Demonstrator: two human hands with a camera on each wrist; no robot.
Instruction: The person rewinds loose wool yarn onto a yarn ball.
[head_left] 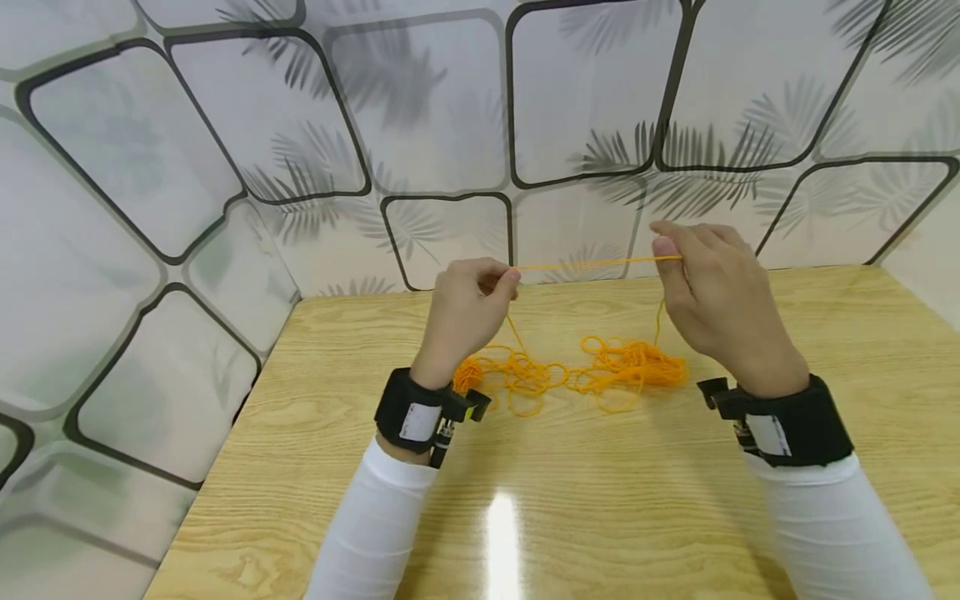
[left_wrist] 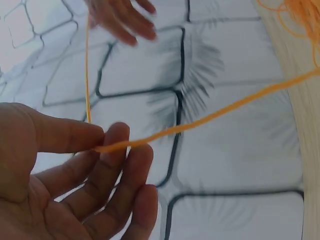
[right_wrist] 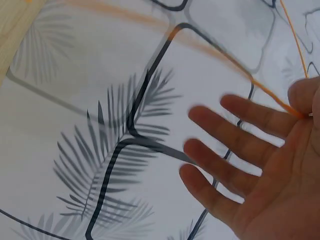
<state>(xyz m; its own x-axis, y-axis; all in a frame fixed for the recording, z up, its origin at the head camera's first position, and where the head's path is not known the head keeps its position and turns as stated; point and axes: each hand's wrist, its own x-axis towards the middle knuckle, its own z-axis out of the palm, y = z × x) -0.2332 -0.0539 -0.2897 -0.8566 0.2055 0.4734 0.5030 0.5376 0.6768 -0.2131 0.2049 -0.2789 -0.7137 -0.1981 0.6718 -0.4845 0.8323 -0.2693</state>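
Note:
A strand of orange yarn (head_left: pixel 577 264) runs nearly level between my two raised hands above the far part of the table. My left hand (head_left: pixel 471 310) pinches it between thumb and fingertips, and a tail slants down from there. On the other side my right hand (head_left: pixel 723 300) holds the yarn under its thumb, with the other fingers spread fairly straight in the right wrist view. Below the hands lies loose orange yarn in tangled loops, one heap (head_left: pixel 637 364) at the right and looser coils (head_left: pixel 525 375) at the left, partly hidden by my left wrist.
The wood-grain table (head_left: pixel 600 508) reaches to a patterned wall (head_left: pixel 450 117) at the back and left. Black straps with small cameras (head_left: pixel 787 425) sit on both wrists.

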